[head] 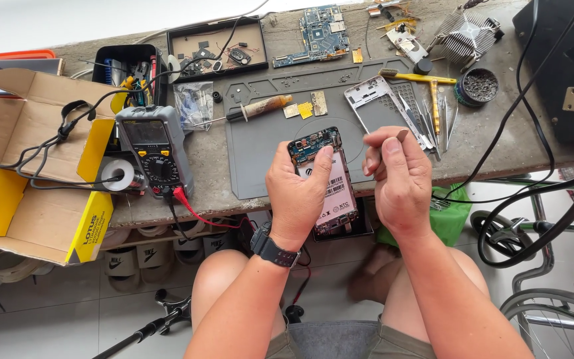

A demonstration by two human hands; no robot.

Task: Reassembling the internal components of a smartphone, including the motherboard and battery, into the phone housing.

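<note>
A: What is in the hands?

B: An opened phone (330, 183), back cover off, with its circuit board bare at the top and a white label over the battery. The left hand (298, 193) grips it closed around the left edge, thumb laid over the upper part. It sits just above the near edge of the grey work mat (260, 143).

A: And the other hand?

B: The right hand (401, 176) is closed too, pinching a small thin tool (402, 135) between thumb and fingers, the tip poking up. It is just beside the phone, to its right; the tip is not touching it.

A: What lies around them?

B: On the mat behind the right hand is a white phone frame (379, 100), with several tweezers (426, 119) and a yellow-handled brush (426, 80) beside it. A worn screwdriver (260, 108) lies near the mat's upper left.

A: Further out?

B: To the left, a grey multimeter (154, 146) with a red lead, a roll of solder (119, 174) touching its side, and an open cardboard box (28, 173). At the far edge of the table (479, 143) are a blue circuit board (319, 32), a black parts tray (215, 43) and a metal heat sink (466, 33).
</note>
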